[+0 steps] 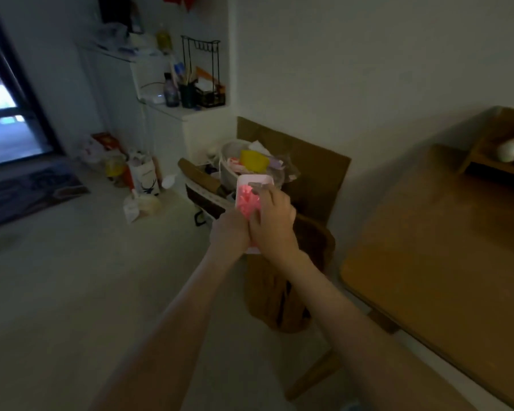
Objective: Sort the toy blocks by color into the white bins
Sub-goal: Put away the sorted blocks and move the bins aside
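Holding bin (255,180) in air with 2 hands: my left hand (230,231) grips near end, my right hand (275,225) curls over right rim. Pink blocks (247,202) inside. Chair (316,244) below, table (428,247) at right.

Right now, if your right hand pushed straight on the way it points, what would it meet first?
The right hand grips the white bin of pink blocks, so the bin leads. Beyond its far rim sits a yellow container in a cluttered pile; probably that comes first, though depth is unclear.
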`<state>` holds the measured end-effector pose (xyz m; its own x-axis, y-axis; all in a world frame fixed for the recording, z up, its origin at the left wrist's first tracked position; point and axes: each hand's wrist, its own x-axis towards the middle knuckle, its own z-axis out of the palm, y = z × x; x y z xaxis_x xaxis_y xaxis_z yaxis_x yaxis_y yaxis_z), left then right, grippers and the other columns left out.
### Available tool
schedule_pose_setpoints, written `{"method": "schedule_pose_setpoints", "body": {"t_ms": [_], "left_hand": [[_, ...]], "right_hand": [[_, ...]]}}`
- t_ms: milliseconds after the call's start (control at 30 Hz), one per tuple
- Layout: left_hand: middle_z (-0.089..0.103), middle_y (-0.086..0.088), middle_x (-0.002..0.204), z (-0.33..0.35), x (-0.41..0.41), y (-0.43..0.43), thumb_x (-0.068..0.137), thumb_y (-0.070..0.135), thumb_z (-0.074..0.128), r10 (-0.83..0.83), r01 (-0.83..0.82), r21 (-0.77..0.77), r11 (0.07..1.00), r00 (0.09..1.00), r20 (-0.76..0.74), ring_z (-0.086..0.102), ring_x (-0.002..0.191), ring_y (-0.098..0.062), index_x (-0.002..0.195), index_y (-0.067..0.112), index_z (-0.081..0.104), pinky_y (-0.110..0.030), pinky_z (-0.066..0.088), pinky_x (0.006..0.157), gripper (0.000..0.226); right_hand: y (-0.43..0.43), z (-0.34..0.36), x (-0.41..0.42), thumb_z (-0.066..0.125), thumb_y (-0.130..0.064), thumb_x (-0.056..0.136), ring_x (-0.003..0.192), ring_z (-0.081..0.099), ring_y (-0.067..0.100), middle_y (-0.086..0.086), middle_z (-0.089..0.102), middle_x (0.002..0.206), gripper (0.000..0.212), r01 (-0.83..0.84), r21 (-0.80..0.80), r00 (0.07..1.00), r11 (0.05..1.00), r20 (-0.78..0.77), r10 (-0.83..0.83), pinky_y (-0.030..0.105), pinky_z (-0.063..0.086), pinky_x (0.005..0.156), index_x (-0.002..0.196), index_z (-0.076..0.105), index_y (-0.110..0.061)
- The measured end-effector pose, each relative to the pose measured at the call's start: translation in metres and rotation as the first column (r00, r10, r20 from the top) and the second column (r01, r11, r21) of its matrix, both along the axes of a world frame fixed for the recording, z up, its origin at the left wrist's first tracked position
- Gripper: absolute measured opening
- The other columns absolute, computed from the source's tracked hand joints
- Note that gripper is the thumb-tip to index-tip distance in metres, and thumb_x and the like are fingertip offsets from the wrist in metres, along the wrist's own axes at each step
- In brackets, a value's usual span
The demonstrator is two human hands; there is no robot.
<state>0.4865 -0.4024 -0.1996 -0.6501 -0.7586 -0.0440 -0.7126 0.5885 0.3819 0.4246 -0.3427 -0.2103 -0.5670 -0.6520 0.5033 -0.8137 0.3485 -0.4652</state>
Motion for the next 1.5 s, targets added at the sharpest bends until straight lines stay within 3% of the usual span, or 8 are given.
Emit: {"method": "schedule_pose_setpoints", "body": {"t_ms": [233,400,633,833,1067,1300,1400,1500], "left_hand": [[0.060,-0.015,0.109,-0.085,-0.026,-0.038,0.096,0.017,0.046,0.291,-0.261,0.279,0.924,0.954,-0.070,0.061,0.100,-0.029,0.113,0.000,0.051,-0.031,0.047,0.070,0.025],[0.056,-0.016,0.119,-0.134,-0.055,-0.049,0.097,0.017,0.042,0.316,-0.292,0.333,0.896,0.949,-0.019,0.057,0.108,-0.031,0.119,0.002,0.045,-0.033,0.046,0.081,0.027],[0.055,-0.017,0.123,-0.182,-0.106,-0.054,0.096,0.016,0.044,0.322,-0.308,0.440,0.844,0.946,0.045,0.055,0.113,-0.031,0.123,0.003,0.046,-0.032,0.040,0.076,0.030],[0.053,-0.020,0.128,-0.198,-0.138,-0.052,0.097,0.017,0.040,0.224,-0.198,0.513,0.835,0.974,0.012,0.052,0.117,-0.036,0.127,0.003,0.042,-0.038,0.043,0.091,0.033],[0.049,-0.020,0.132,-0.197,-0.123,-0.032,0.095,0.026,0.048,0.526,-0.322,0.709,0.628,0.846,-0.082,0.050,0.118,-0.034,0.132,-0.003,0.039,-0.036,0.041,0.087,0.047],[0.059,-0.012,0.086,-0.136,-0.075,-0.010,0.089,0.011,0.048,0.453,-0.138,0.631,0.764,0.811,-0.371,0.047,0.064,-0.009,0.085,0.010,0.058,-0.016,0.036,0.049,0.011],[0.057,0.002,0.084,-0.107,-0.046,-0.002,0.093,0.012,0.049,0.454,-0.073,0.622,0.780,0.750,-0.481,0.051,0.070,-0.004,0.083,0.018,0.056,-0.017,0.037,0.057,0.014],[0.063,-0.010,0.095,-0.086,-0.016,0.001,0.091,0.017,0.048,0.433,-0.049,0.581,0.812,0.718,-0.545,0.059,0.078,-0.012,0.095,0.009,0.063,-0.024,0.045,0.063,0.017]], "right_hand": [[-0.028,-0.089,-0.016,0.056,-0.028,0.087,0.123,0.037,0.026,0.010,0.033,0.140,0.061,0.293,0.231,0.865,0.928,0.349,-0.360,0.037,0.038,0.095,0.139,0.028,-0.013],[-0.037,-0.144,-0.037,0.054,-0.024,0.090,0.101,0.058,0.025,0.012,0.053,0.121,0.048,0.342,0.134,0.189,0.930,0.960,-0.208,0.036,0.052,0.080,0.132,0.034,-0.011],[-0.040,-0.206,-0.083,0.067,-0.026,0.077,0.096,0.065,0.018,0.001,0.062,0.112,0.054,0.193,0.023,0.099,0.981,0.994,-0.043,0.042,0.056,0.084,0.126,0.045,-0.026],[-0.028,-0.236,-0.112,0.068,-0.028,0.080,0.107,0.062,0.020,0.003,0.062,0.122,0.057,0.142,-0.034,0.141,0.989,0.990,0.014,0.045,0.049,0.096,0.132,0.046,-0.031],[0.000,-0.193,-0.095,0.057,-0.041,0.088,0.115,0.052,0.029,0.010,0.053,0.127,0.053,0.194,0.241,0.451,0.951,0.839,-0.305,0.032,0.043,0.088,0.129,0.044,-0.010],[-0.001,-0.119,-0.046,0.045,-0.022,0.095,0.106,0.051,0.019,0.004,0.053,0.122,0.032,0.110,0.125,0.509,0.986,0.845,-0.164,0.031,0.045,0.090,0.127,0.047,-0.017],[0.004,-0.083,-0.017,0.046,-0.020,0.096,0.087,0.051,0.010,-0.007,0.052,0.091,0.025,0.044,0.026,0.517,0.999,0.854,-0.046,0.031,0.048,0.087,0.120,0.050,-0.014],[0.008,-0.050,0.013,0.045,-0.015,0.096,0.086,0.049,0.007,0.000,0.055,0.103,0.026,-0.014,0.003,0.570,1.000,0.822,0.005,0.020,0.043,0.072,0.121,0.051,-0.013]]}}
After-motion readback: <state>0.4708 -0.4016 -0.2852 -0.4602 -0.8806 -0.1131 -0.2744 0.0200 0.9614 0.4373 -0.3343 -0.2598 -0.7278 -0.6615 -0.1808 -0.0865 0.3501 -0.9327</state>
